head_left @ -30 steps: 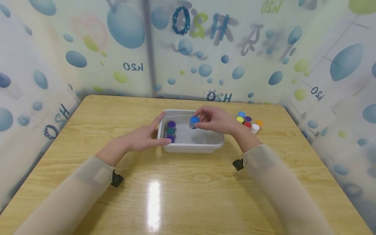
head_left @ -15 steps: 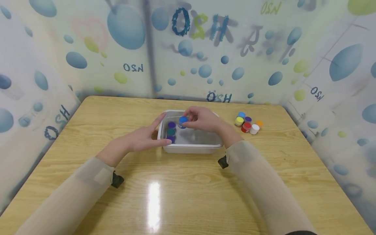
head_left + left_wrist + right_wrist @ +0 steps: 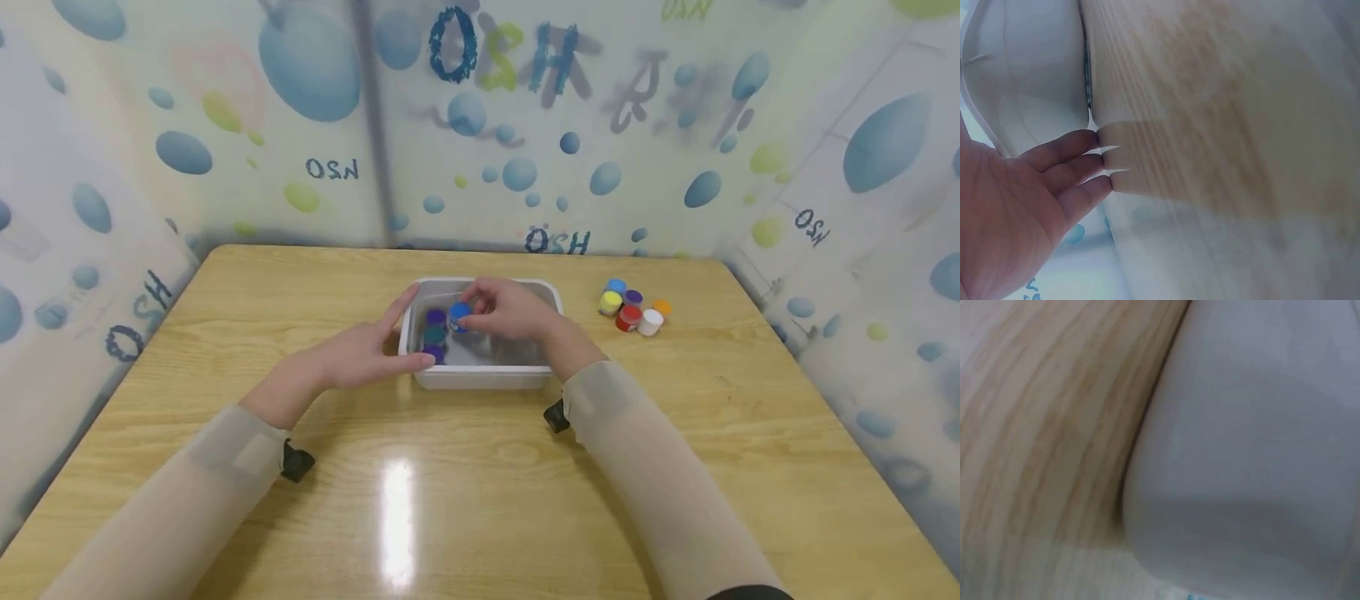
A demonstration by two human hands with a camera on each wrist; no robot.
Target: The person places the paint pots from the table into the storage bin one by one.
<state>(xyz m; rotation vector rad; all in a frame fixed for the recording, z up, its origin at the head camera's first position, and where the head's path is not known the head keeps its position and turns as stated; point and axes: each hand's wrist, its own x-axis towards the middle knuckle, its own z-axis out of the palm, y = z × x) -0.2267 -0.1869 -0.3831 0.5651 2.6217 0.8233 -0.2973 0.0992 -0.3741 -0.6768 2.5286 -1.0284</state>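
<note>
A pale grey plastic bin (image 3: 491, 379) stands on the wooden table. My right hand (image 3: 517, 312) reaches into it and pinches a small jar with a blue lid (image 3: 460, 313). Along the bin's left wall sits a row of jars: a purple-lidded jar (image 3: 436, 317), a teal-lidded jar (image 3: 433, 335) and another purple-lidded one, partly covered by my left thumb. My left hand (image 3: 360, 354) lies against the bin's left end, fingers extended, thumb over the front corner. In the left wrist view, the left fingers (image 3: 1072, 165) reach down beside the bin wall. The right wrist view has only bin wall and table.
Right of the bin is a cluster of jars: a light blue one (image 3: 616, 286), a yellow one (image 3: 611, 303), a purple one (image 3: 633, 297), a red one (image 3: 628, 318), an orange one (image 3: 662, 307) and a white one (image 3: 650, 322). Patterned walls (image 3: 525, 175) enclose the table (image 3: 480, 483).
My right hand has carried the blue-lidded jar left inside the bin, to just beside the row of jars. My left hand keeps its place on the bin.
</note>
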